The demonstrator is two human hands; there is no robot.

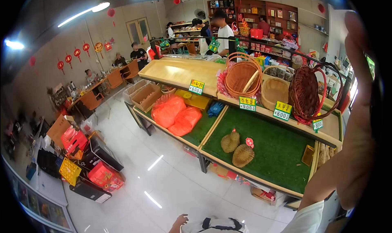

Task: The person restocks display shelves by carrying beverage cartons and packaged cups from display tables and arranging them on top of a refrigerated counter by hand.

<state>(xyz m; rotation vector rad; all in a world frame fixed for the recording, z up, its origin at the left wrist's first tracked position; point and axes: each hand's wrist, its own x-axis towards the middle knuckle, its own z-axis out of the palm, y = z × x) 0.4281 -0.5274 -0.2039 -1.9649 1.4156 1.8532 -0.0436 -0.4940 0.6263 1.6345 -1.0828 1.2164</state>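
My left hand (180, 221) hangs low at the bottom edge, beside my white shirt. Its fingers look loosely apart with nothing in them. Close to the camera at the right edge, my right hand (357, 49) is raised, one finger stretched upward; its other fingers are mostly out of view. Two durians (243, 155) lie side by side on a green-lined shelf (277, 151) in front of me, away from both hands. A small red-and-white tag sits on each. A gold-coloured box (308, 155) lies at that shelf's right end.
Orange-red plastic bags (176, 114), a cardboard box (146, 97) and blue gloves (215, 109) share the left shelf. Wicker baskets (243, 76) stand above with price signs (247, 104). Stacked boxes (92, 163) stand on the floor at left. Several people are beyond the rack.
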